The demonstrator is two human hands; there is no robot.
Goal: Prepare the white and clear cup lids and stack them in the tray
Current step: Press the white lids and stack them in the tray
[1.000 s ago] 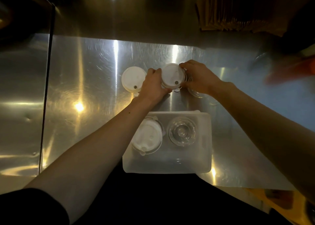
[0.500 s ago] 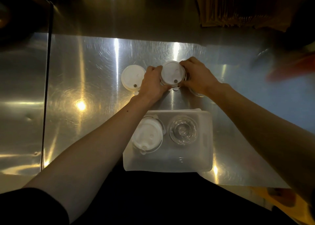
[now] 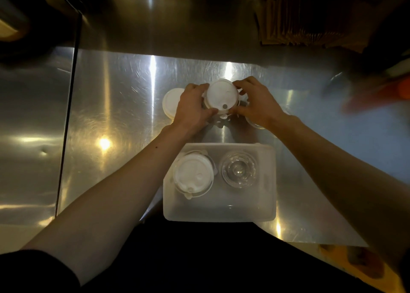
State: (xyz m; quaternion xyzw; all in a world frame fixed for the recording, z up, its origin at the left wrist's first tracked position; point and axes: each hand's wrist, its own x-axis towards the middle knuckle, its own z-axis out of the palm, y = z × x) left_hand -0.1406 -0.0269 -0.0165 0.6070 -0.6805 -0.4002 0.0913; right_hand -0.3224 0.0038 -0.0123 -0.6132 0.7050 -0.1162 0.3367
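A stack of white cup lids (image 3: 221,96) stands on the steel counter, its top lid showing a small round hole. My left hand (image 3: 193,112) grips the stack's left side and my right hand (image 3: 255,106) grips its right side. Another white lid stack (image 3: 170,103) sits just left, partly hidden behind my left hand. Clear lids (image 3: 255,123) peek out under my right wrist. Nearer me, a translucent tray (image 3: 269,201) holds a white lid stack (image 3: 193,175) on its left and a clear lid stack (image 3: 239,170) on its right.
The steel counter (image 3: 115,115) has a seam along its left side and a steel back wall. Brown paper items (image 3: 299,33) stand at the back right. A blurred orange object (image 3: 377,95) lies at the far right.
Both hands have closed tighter around the white lid stack, and it looks nearer the camera and larger. My left hand now covers more of the left lid stack.
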